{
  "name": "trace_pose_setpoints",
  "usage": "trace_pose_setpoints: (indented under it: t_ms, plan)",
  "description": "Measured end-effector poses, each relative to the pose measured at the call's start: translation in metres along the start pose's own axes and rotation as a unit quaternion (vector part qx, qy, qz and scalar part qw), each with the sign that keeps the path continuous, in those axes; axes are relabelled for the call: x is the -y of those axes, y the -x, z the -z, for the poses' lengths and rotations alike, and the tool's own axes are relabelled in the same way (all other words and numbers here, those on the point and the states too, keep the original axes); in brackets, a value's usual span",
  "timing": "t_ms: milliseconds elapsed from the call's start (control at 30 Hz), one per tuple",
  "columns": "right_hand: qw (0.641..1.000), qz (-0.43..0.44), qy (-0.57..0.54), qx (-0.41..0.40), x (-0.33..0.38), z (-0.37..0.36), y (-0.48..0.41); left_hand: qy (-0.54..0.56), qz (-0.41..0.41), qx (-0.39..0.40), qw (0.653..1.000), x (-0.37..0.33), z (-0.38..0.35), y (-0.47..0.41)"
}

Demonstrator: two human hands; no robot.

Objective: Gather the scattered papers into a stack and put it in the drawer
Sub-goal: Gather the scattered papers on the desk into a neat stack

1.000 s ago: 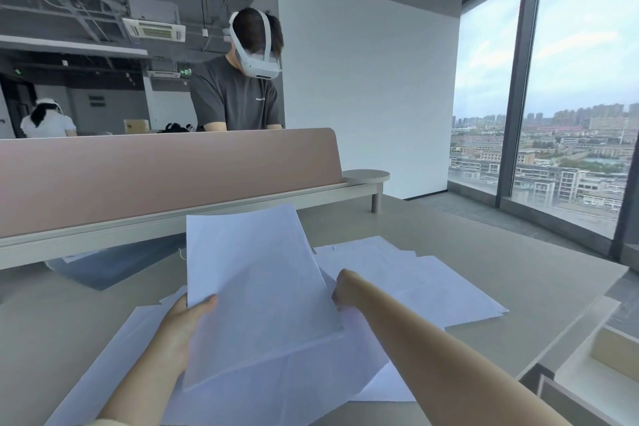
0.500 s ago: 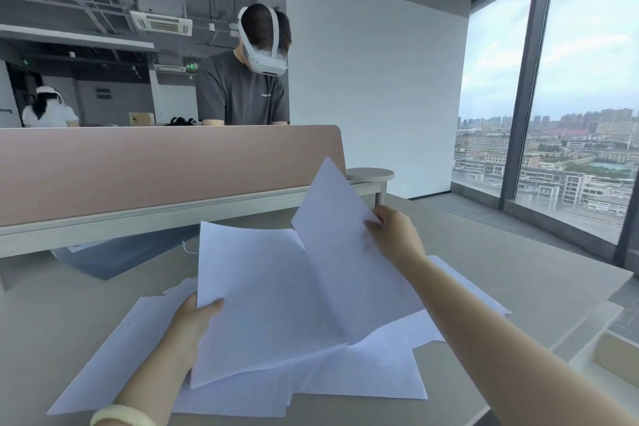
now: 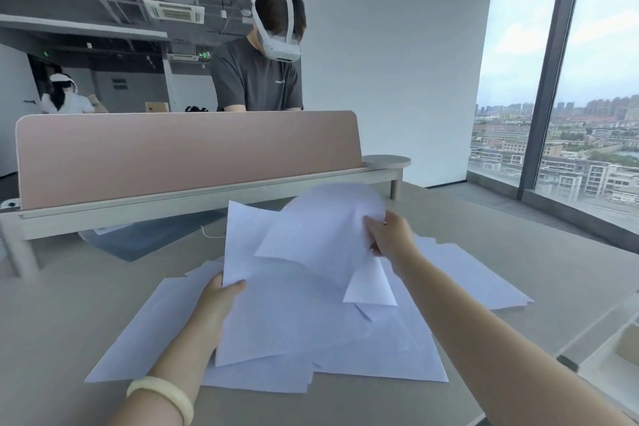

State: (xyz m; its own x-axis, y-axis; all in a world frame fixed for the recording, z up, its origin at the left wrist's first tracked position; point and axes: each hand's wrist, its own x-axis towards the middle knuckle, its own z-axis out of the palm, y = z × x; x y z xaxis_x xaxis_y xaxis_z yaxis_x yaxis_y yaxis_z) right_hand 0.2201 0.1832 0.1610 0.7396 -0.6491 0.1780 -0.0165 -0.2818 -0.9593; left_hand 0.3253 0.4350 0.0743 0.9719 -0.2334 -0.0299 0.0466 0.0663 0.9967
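The broad grey-beige surface (image 3: 518, 252) fills the lower view, backed by a long pink fabric divider panel (image 3: 186, 156) on a pale rail. Behind the panel stands a person in a dark grey T-shirt (image 3: 256, 79) wearing a white headset. Scattered white paper sheets (image 3: 363, 349) lie overlapping in a loose spread at the middle of the surface — some fan out to the right, others to the left. The left hand (image 3: 218, 301), with a pale bangle (image 3: 162, 394) on its wrist, grips the left edge of a raised sheet, thumb on top. The right hand (image 3: 390, 235) is pinched shut on a curled, lifted sheet (image 3: 321, 228) — it bows over above the pile.
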Motion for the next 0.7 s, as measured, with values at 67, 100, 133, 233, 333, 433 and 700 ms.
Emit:
trace_pose_setpoints:
  t_ms: [67, 100, 133, 233, 333, 433, 700]
  plan:
    - [0.999, -0.032, -0.029, -0.003, -0.016, -0.002, -0.003, -0.002, 0.006, -0.006, 1.0, 0.0, 0.0, 0.0]
    - [0.999, -0.028, -0.024, -0.016, -0.014, 0.001, -0.008, -0.003, 0.009, -0.007, 1.0, 0.0, 0.0, 0.0]
    - [0.999, -0.013, -0.011, -0.027, -0.007, 0.007, -0.013, -0.007, 0.011, -0.01, 1.0, 0.0, 0.001, -0.001]
    - [0.998, 0.057, -0.002, -0.001, 0.035, 0.028, -0.02, -0.021, 0.015, -0.016, 1.0, -0.001, 0.002, -0.001]
    - [0.993, 0.1, -0.009, 0.055, 0.08, 0.049, -0.012, -0.038, 0.017, -0.017, 0.999, -0.001, 0.002, -0.002]
    - [0.993, 0.065, -0.077, 0.061, 0.098, 0.06, -0.015, -0.035, 0.019, -0.017, 0.999, -0.002, 0.001, 0.001]
    - [0.984, -0.138, -0.055, 0.102, 0.003, 0.03, -0.026, -0.009, 0.01, 0.023, 1.0, -0.011, 0.0, 0.018]
